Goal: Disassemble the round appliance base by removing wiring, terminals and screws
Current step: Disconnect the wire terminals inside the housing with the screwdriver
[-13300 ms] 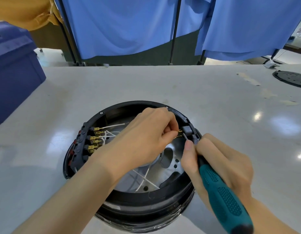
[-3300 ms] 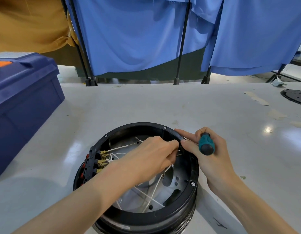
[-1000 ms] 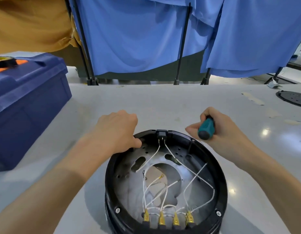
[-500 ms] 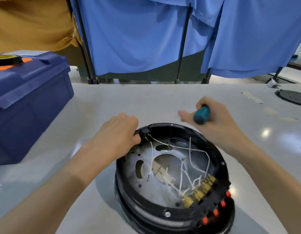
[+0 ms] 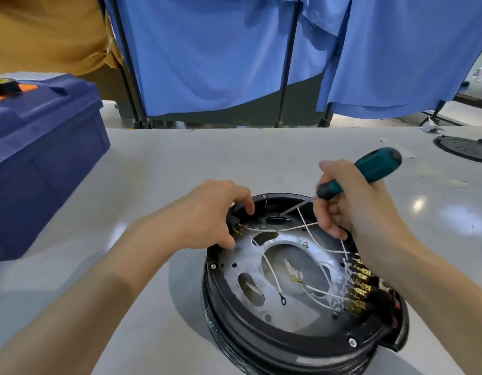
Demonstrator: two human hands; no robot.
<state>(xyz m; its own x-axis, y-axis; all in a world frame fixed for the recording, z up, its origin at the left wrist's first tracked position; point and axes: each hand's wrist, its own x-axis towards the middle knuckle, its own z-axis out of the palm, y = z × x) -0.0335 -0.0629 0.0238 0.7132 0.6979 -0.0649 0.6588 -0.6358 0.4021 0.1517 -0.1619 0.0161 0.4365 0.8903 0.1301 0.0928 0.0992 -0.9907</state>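
Both my hands work the round base (image 5: 275, 345): my left hand (image 5: 215, 212) grips its far-left rim, my right hand (image 5: 351, 201) clasps the screwdriver (image 5: 369, 170), tip down inside

No lettering, label, brand, number or sign could be read. The round base (image 5: 288, 345), the screwdriver (image 5: 375, 169) and the blue toolbox (image 5: 45, 147) showed no legible marking.
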